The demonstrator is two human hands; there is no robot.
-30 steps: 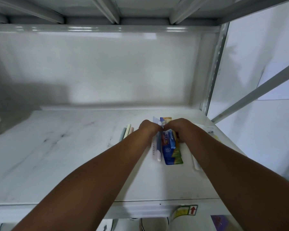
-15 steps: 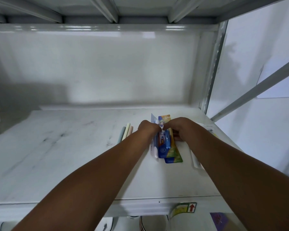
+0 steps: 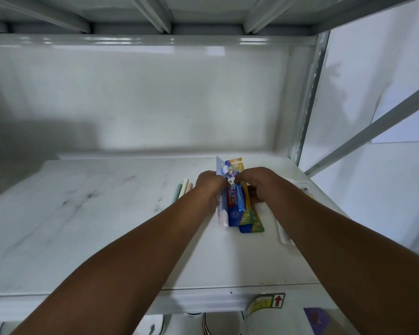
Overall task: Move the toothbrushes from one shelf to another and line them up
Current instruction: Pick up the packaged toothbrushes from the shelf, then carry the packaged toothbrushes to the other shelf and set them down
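At the centre right of the frame, on the white marbled shelf [image 3: 82, 226], both hands are meeting over a small stack of packaged toothbrushes [image 3: 235, 209]. The left hand [image 3: 209, 182] is closing its grip on the left edge of the blue pack, and the right hand [image 3: 259, 182] is pinching the pack's upper part from the right; both grips are curled shut on it. A green and yellow pack [image 3: 253, 226] is lying beneath, touching the shelf. Just left of the left hand, three loose pastel toothbrushes [image 3: 183, 191] are lying side by side. A white pack [image 3: 284, 234] is showing partly under the right forearm. Pale walls are enclosing the shelf, with a grey metal upright [image 3: 307, 105] at the upper right.
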